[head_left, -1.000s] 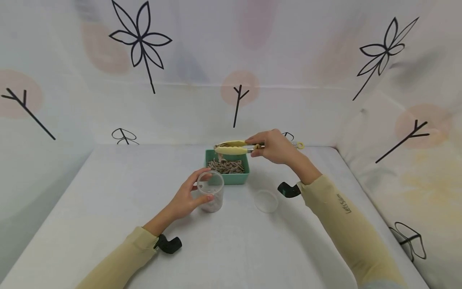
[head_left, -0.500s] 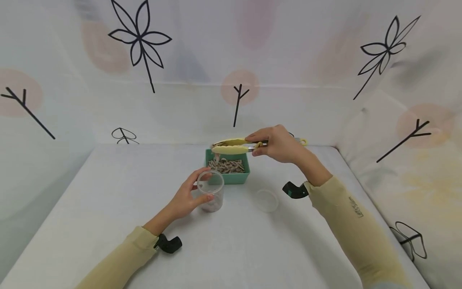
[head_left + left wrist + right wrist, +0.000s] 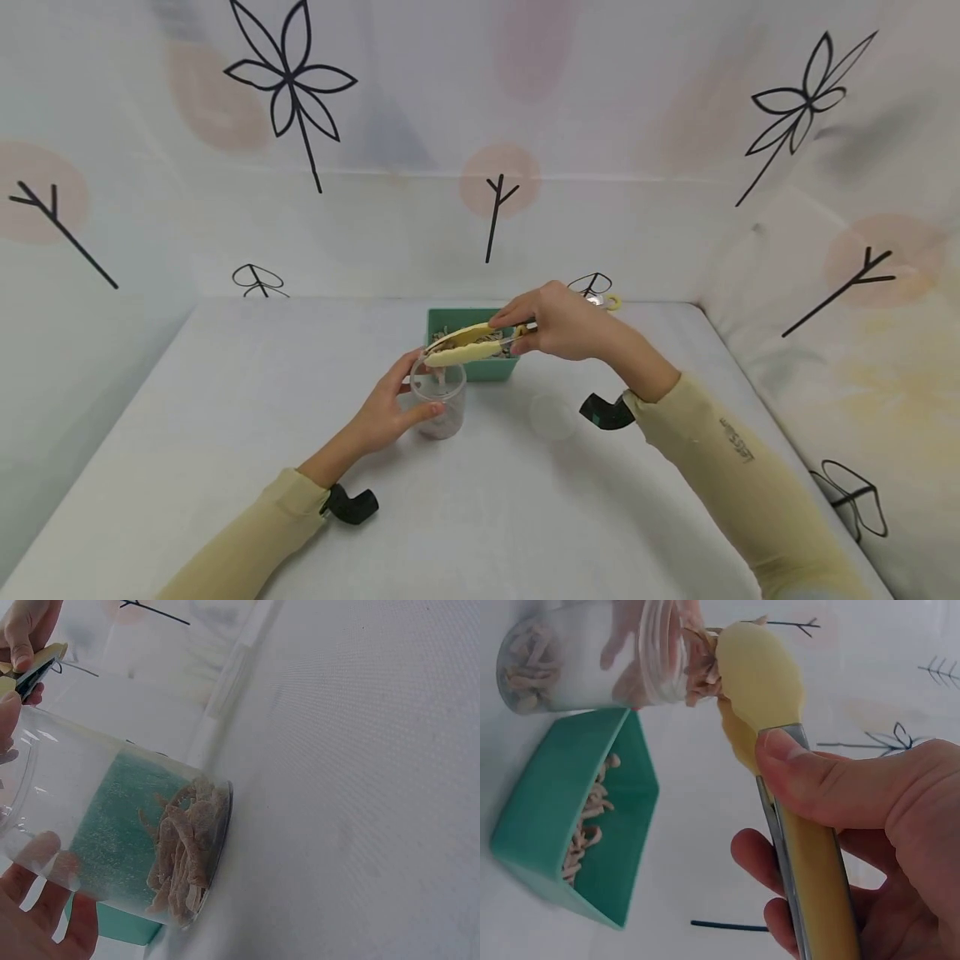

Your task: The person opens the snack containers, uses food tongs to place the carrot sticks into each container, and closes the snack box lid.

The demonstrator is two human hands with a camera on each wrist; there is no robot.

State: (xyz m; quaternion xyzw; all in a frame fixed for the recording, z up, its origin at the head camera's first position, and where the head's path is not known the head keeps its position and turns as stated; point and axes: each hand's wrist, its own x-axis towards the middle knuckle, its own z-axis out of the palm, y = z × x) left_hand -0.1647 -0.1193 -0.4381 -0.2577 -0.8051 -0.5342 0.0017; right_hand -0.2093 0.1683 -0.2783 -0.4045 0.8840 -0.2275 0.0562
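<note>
Our left hand [image 3: 386, 415] curls round the clear jar [image 3: 446, 419], upright toward the worktop's [image 3: 480, 517] far edge; our right hand [image 3: 567, 322] pinches the yellow tongs [image 3: 761, 682], which hold a clump of pale strips [image 3: 701, 671] at its mouth. We judge the filling partway done: loose strips [image 3: 182, 851] cover the jar's bottom, this clump is not yet dropped, and more lie in the green tub [image 3: 491, 372], nearer the far edge. A clear lid [image 3: 552, 417] lies off, toward the right edge.

In my head view, the tongs [image 3: 467, 353] hide some of the strips [image 3: 592, 834] in the green box [image 3: 489, 372], and I can't read the small lettering [image 3: 737, 440] on the right sleeve [image 3: 697, 454]. My left wrist feed crops the jar [image 3: 447, 423] at its mouth and the left hand [image 3: 384, 418].
</note>
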